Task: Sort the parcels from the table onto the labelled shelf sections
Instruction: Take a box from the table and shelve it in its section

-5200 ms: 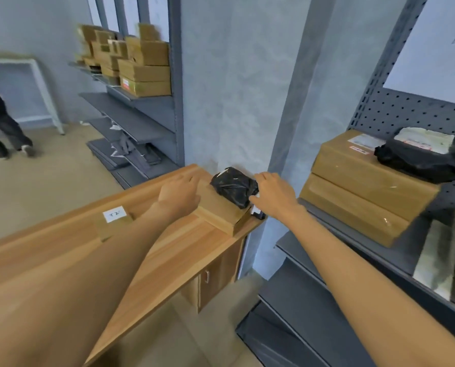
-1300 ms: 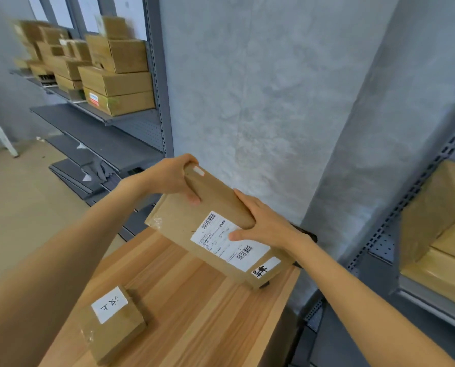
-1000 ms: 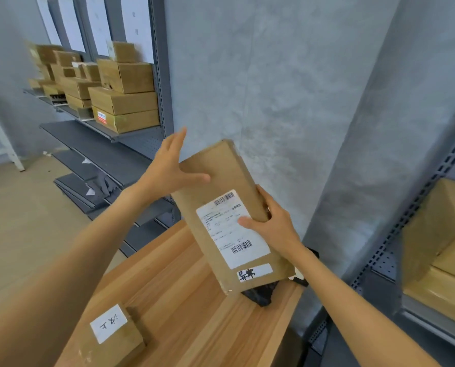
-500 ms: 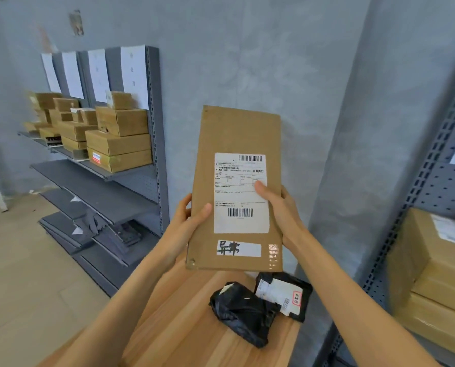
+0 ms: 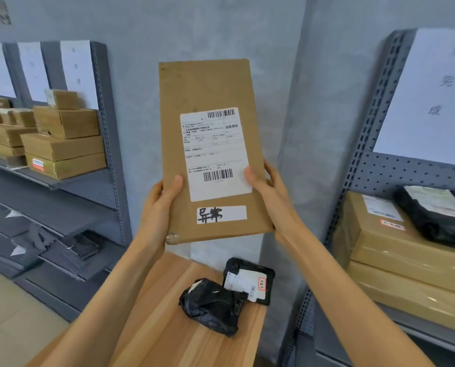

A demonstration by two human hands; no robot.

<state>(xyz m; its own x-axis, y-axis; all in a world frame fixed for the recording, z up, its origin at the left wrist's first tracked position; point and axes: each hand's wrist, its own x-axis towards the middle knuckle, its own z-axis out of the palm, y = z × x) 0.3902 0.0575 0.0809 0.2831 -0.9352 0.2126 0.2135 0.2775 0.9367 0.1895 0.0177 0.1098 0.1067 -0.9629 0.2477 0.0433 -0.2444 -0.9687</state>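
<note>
Upright parcel (image 5: 210, 152) — hand-gripped side edges

You face a mottled grey concrete wall (image 5: 221, 27), with grey metal shelving (image 5: 70, 205) against it at your left, a pegboard-backed rack (image 5: 396, 176) at your right, pale beige floor (image 5: 11, 324) below left, and a wood-grain surface (image 5: 168, 337) in front.

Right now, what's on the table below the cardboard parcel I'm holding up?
In the head view, two black plastic parcels lie there: a crumpled bag and, touching it, a flat one with a white label. The cardboard parcel is well above them.
</note>
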